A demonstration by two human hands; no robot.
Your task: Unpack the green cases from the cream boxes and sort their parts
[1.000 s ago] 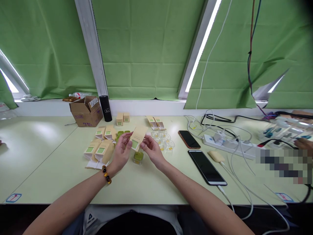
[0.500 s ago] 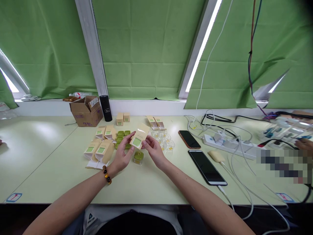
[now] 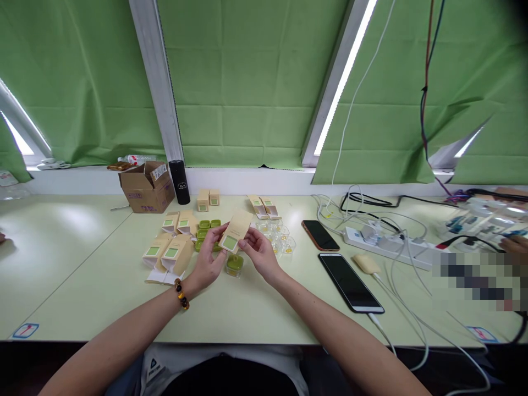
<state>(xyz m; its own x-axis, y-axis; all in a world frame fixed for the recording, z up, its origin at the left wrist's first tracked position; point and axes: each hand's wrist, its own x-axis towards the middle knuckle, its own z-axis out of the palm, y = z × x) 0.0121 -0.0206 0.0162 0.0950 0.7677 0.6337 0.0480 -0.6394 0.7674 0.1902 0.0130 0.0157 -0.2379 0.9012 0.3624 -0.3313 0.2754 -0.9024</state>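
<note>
Both my hands hold one small tan carton (image 3: 234, 232) with a green square label, raised a little above the table. My left hand (image 3: 209, 258), with a bead bracelet at the wrist, grips its left side. My right hand (image 3: 258, 254) pinches its right side. Directly below the carton a small green jar (image 3: 234, 265) stands on the table. Several more tan cartons (image 3: 169, 254) lie to the left of my left hand, and green jars (image 3: 205, 225) sit behind it. Small clear cups (image 3: 281, 240) with yellow contents stand just right of my right hand.
An open cardboard box (image 3: 146, 187) and a black cylinder (image 3: 180, 182) stand at the back left. Two phones (image 3: 350, 281) lie to the right, beside a power strip (image 3: 388, 245) and tangled cables. Another person's hand (image 3: 515, 243) shows at the far right edge.
The carton has turned slightly in my hands and sits a little lower than half a second ago. My hands stay in the same place above the green jar.
</note>
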